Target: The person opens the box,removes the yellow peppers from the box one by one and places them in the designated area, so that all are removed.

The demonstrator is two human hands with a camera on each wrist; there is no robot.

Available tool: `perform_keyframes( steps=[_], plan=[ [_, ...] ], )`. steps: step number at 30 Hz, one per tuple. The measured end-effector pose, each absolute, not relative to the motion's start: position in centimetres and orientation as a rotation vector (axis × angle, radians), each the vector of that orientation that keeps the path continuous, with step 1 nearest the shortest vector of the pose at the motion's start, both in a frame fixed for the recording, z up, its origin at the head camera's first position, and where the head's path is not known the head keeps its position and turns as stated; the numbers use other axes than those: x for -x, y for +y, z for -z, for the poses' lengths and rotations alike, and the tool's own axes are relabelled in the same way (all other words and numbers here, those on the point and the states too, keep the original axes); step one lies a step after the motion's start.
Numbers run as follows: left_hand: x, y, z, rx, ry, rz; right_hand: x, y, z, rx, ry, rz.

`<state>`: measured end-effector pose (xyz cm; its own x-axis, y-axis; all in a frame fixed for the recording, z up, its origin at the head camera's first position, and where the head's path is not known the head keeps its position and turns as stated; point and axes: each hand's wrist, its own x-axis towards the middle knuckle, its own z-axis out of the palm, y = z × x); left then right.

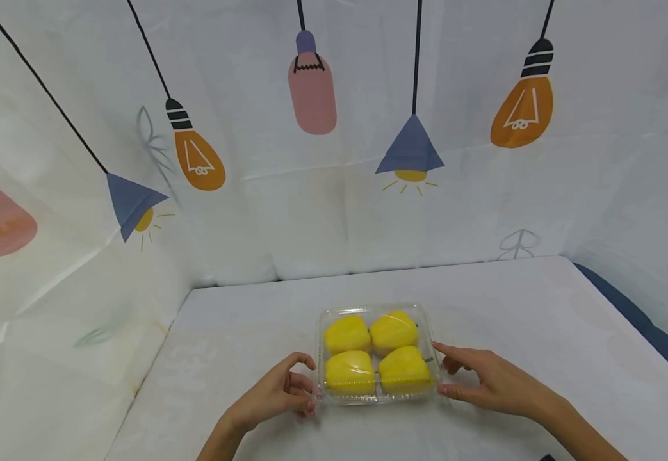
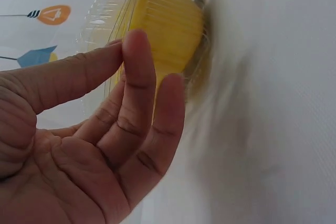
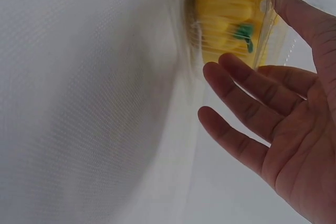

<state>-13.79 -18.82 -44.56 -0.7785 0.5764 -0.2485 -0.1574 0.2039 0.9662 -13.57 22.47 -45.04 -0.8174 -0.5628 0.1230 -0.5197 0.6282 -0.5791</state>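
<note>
A clear plastic clamshell box [image 1: 380, 400] with its lid down lies on the white table. Inside, several yellow bell peppers [image 1: 405, 370] sit in two rows, and a green stem [image 3: 244, 32] shows through the wall in the right wrist view. At the box's left side is my left hand [image 1: 282, 390], its fingers loosely bent and the fingertips right by the edge. My right hand [image 1: 486, 381] is on the opposite side, thumb and forefinger at the box's edge. Its other fingers spread loosely, as the right wrist view shows. Neither hand is wrapped round the box.
The white tabletop [image 1: 241, 333] ends at a white cloth wall [image 1: 310, 218] printed with hanging lamps and bulbs. Something dark blue [image 1: 651, 326] runs past the table's right edge. A small black object [image 1: 547, 458] pokes in at the bottom, near the right forearm.
</note>
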Motion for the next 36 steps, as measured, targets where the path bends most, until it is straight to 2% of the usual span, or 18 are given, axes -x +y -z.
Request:
perform_keyframes(
  steps=[28,36],
  plan=[
    [13.94,-18.65,44.81,-0.230,1.747,-1.700,13.34,22.38,44.91,0.914,2.693,0.986],
    [14.03,-18.55,45.07,-0.113,1.753,-1.715,13.28,22.41,44.70,0.903,2.689,0.968]
  ],
)
